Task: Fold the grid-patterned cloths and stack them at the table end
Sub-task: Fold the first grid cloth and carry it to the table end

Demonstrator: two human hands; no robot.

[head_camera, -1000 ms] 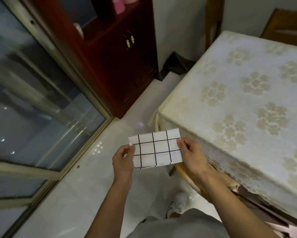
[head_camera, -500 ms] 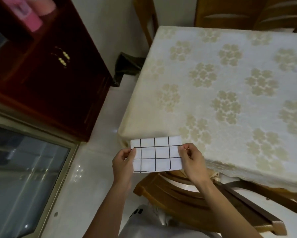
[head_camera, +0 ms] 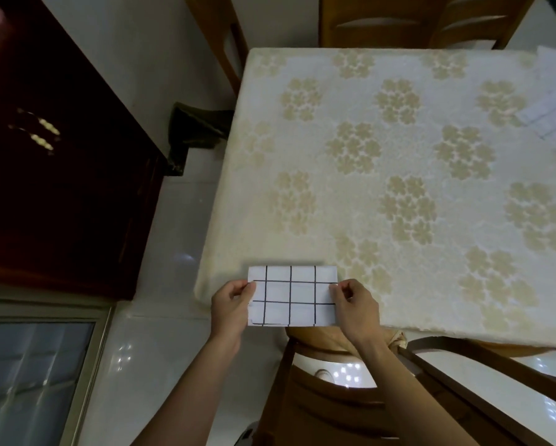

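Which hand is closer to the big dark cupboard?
Left. The left hand pinches the folded cloth on the side facing the cupboard; the right hand pinches the opposite side, farther away, above the table.

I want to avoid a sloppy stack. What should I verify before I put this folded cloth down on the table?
1. Left hand pinches the folded cloth at its left edge: ok.
2. Right hand pinches its right edge: ok.
3. Cloth held flat, level: ok.
4. Cloth wholly over the table: not ok, near edge overhangs.
5. Inner layers aligned: cannot tell.
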